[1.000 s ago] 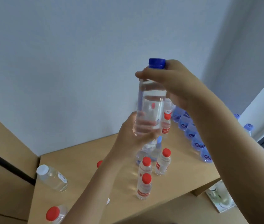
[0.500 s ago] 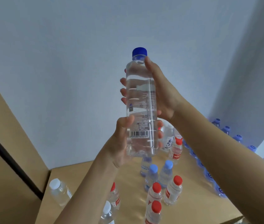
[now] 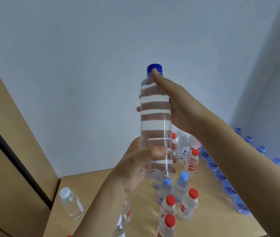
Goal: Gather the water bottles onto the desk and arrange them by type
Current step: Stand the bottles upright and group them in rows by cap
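Holding clear bottle (image 3: 155,127) upright in air above desk (image 3: 91,194), both hands on it. Left hand (image 3: 135,165) curls round base; right hand (image 3: 175,106) wraps upper body, thumb near blue cap (image 3: 154,69). Best: read type, lower straight down beside matching blue-capped bottles (image 3: 181,184), clear of red-capped bottles (image 3: 188,205). Smooth ribbed plastic cylinder, water-filled, likely slippery; desk matte tan wood.

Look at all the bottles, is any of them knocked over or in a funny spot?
None looks knocked over or spilled. One white-capped bottle stands alone at the desk's left edge, apart from the red-capped and light-blue-capped groups. The big blue-capped bottle is off the desk, held up by the left hand and right hand.
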Demonstrator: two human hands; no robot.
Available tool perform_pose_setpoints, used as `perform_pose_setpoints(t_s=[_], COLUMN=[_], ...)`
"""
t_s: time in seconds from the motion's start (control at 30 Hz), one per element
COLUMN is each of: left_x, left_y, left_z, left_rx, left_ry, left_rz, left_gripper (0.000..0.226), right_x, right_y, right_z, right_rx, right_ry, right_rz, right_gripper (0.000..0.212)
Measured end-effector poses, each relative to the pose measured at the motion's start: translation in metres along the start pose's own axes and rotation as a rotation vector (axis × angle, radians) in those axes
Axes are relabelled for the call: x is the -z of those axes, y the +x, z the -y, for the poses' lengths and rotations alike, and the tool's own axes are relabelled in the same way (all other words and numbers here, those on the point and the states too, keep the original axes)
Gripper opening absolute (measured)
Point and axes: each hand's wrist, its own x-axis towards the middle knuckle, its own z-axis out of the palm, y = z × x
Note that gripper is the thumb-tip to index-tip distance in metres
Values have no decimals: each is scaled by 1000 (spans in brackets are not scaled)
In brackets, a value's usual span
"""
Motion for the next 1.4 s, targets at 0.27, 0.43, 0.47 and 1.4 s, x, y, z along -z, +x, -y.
perform_pose_setpoints(t_s=[0.27, 0.43, 0.47, 1.4], left_x=[-6, -12, -15, -91], left_y=[9, 11, 11, 144], left_z=[18, 24, 26, 114], left_rx=[132, 124, 106, 251], left_ry=[-303, -5, 18, 255], left_rz=[263, 66, 32, -196], left_gripper=[53, 39, 40, 40], right_x=[6, 9, 8, 199], right_y=[-11, -19, -20, -1], right_z=[-11, -3, -2, -42], right_rx=[-18, 138, 152, -15], right_ry=[385, -63, -89, -52], right_rz=[92, -234, -262, -248], right_gripper=[41, 33, 32, 26])
